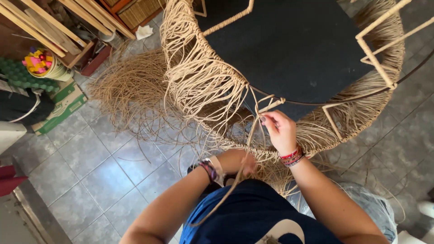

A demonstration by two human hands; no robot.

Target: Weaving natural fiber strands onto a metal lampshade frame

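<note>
A round metal furniture frame [316, 101] wrapped in tan wicker cord stands in front of me, with a dark surface [289, 45] inside it. My right hand [280, 131] pinches a cord strand [253, 131] just below a knot on the rim. My left hand [239, 161] reaches under the rim and grips the same strand lower down; its fingers are partly hidden by hanging cords. Both wrists wear bracelets.
A loose pile of wicker cord [131, 90] lies on the grey tile floor to the left. Wooden slats [49, 22], a cup of coloured items [43, 63], a green tray [18, 77] and a cardboard box [63, 104] sit at the far left.
</note>
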